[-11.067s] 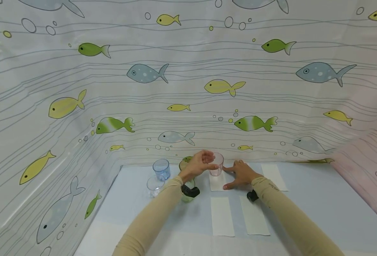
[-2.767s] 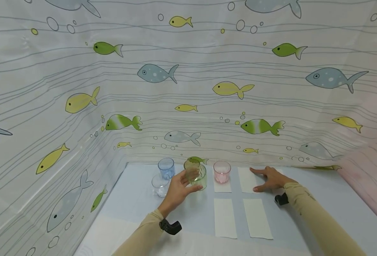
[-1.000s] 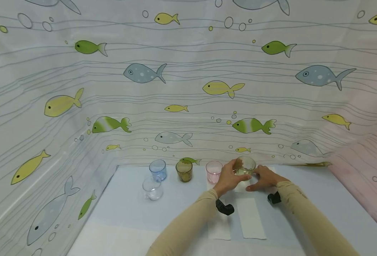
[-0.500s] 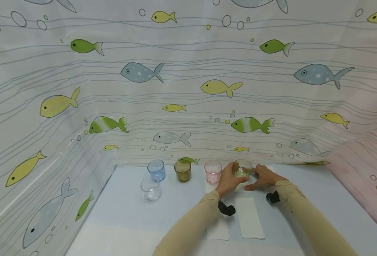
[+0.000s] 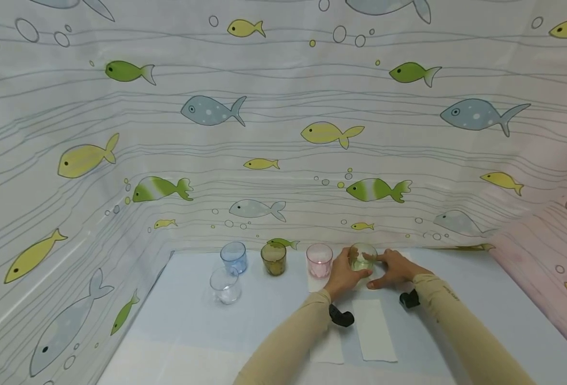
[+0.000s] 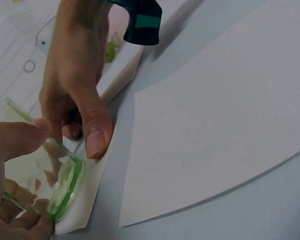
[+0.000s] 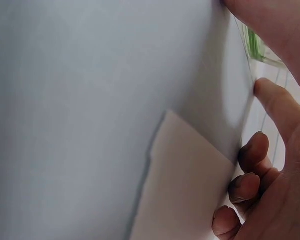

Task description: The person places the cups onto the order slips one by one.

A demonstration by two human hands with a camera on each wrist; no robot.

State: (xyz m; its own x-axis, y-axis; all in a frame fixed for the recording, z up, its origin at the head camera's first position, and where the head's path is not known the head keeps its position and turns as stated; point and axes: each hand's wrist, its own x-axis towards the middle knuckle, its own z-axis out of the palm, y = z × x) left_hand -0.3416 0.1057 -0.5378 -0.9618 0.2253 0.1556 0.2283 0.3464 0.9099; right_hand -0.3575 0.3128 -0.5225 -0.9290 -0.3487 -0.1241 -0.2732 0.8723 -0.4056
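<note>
My left hand [image 5: 343, 275] grips a clear green drinking glass [image 5: 362, 259], fingers round its far side and thumb on the near side. In the left wrist view the glass's thick green base [image 6: 67, 192] is down at a white paper strip [image 6: 93, 185]. My right hand [image 5: 396, 267] is just right of the glass, thumb and forefinger spread, fingertips at the strip's edge; it holds nothing. The right wrist view shows its other fingers [image 7: 245, 187] loosely bent beside another white strip [image 7: 185, 190]. Left of my left hand a pink glass [image 5: 319, 262] stands on its own strip.
Toward the back left stand a blue glass [image 5: 234, 259], an amber glass [image 5: 274, 259] and a clear glass [image 5: 225, 286]. Two more paper strips, a right one [image 5: 375, 331] and a left one [image 5: 327, 350], lie nearer me. A fish-patterned curtain [image 5: 283, 133] walls the table.
The pink glass, earlier in my left hand, now stands on a strip. My left hand has carried the green glass rightward past it and lowered it. Lately my right hand has barely moved.
</note>
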